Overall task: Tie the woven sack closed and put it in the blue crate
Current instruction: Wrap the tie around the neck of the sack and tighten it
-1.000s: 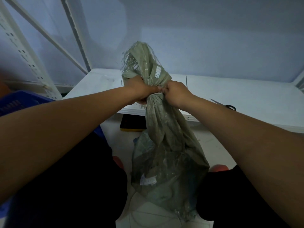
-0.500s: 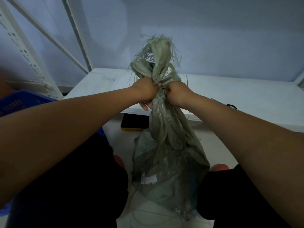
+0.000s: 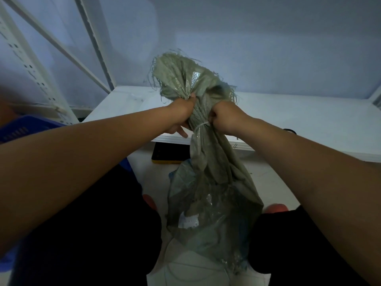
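A grey-green woven sack stands on the floor between my knees, its neck bunched and its frayed mouth fanned out above. A thin white tie circles the neck. My left hand grips the neck from the left, just above the tie. My right hand is closed in a fist on the right side of the neck, pinching the tie's end. The blue crate shows at the far left, mostly hidden behind my left arm.
A white shelf board runs across behind the sack, with scissors half hidden by my right arm. A black and yellow flat object lies under the shelf edge. White perforated rack posts rise at the left.
The sack's mouth has spread wider and flopped toward the left. Both hands shifted slightly right and the white tie is now visible around the neck below them.
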`<state>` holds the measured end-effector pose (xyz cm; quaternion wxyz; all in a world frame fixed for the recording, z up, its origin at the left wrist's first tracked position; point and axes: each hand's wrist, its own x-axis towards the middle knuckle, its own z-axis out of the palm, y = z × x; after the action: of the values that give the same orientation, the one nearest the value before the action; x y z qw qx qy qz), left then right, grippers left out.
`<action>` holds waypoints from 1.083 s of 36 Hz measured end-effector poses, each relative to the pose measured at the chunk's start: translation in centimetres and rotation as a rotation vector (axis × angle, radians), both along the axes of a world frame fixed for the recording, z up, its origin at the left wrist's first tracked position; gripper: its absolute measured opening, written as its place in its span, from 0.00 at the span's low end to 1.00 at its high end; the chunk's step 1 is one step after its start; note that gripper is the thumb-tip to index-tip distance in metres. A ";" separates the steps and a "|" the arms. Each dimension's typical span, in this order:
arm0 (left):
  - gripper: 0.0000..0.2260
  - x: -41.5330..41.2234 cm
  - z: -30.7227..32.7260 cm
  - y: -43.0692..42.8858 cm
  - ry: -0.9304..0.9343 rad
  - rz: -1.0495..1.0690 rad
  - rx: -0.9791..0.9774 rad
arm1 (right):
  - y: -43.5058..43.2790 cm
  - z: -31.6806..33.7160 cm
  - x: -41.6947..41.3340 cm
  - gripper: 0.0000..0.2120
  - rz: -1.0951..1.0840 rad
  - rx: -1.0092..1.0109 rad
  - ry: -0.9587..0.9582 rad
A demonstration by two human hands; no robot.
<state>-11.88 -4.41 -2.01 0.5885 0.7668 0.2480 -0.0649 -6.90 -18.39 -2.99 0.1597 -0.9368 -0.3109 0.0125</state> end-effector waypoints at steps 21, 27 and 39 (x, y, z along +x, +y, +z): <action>0.15 0.3 -0.5 2.2 -0.101 0.199 -0.177 | -0.2 -1.7 0.3 0.08 0.009 0.397 0.301; 0.19 0.5 -1.8 2.9 -0.074 0.183 -0.086 | 0.6 -1.3 -0.7 0.13 0.051 0.555 0.509; 0.12 0.9 -2.7 3.8 0.003 0.246 -0.127 | 1.4 0.0 -1.7 0.09 0.312 0.164 0.136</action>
<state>-10.93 -0.58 -4.75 0.6391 0.6916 0.3363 -0.0091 -8.56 -17.02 -2.99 0.2525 -0.8581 -0.4407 0.0752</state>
